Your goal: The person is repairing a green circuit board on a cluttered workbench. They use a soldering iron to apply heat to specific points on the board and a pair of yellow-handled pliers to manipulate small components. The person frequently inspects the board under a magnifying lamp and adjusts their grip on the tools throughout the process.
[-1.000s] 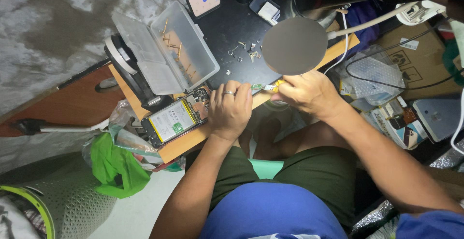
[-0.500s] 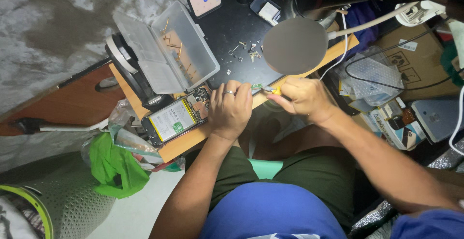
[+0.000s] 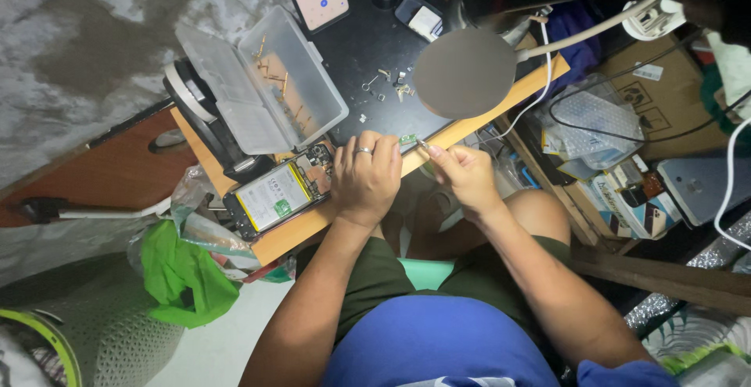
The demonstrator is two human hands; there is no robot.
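We are pinching a small green circuit board (image 3: 407, 138) in our left hand (image 3: 366, 174) at the desk edge (image 3: 501, 109); our right hand (image 3: 461, 172) is gripping tweezers (image 3: 423, 145). The opened phone (image 3: 278, 191) is lying unassembled alongside.

We observed a small phone-repair workbench, cramped and improvised. An opened smartphone with exposed battery and circuitry (image 3: 275, 196) lay on a narrow wooden bench edge (image 3: 297, 234) beside a black work mat (image 3: 368, 51). A clear plastic parts box with its lid open (image 3: 262, 82) held small brass-coloured pieces, loose screws and tiny components (image 3: 391, 82) were scattered nearby, and a round-headed white desk lamp (image 3: 465, 70) hung over them. Cardboard boxes and cables (image 3: 665, 105) crowded the right side.
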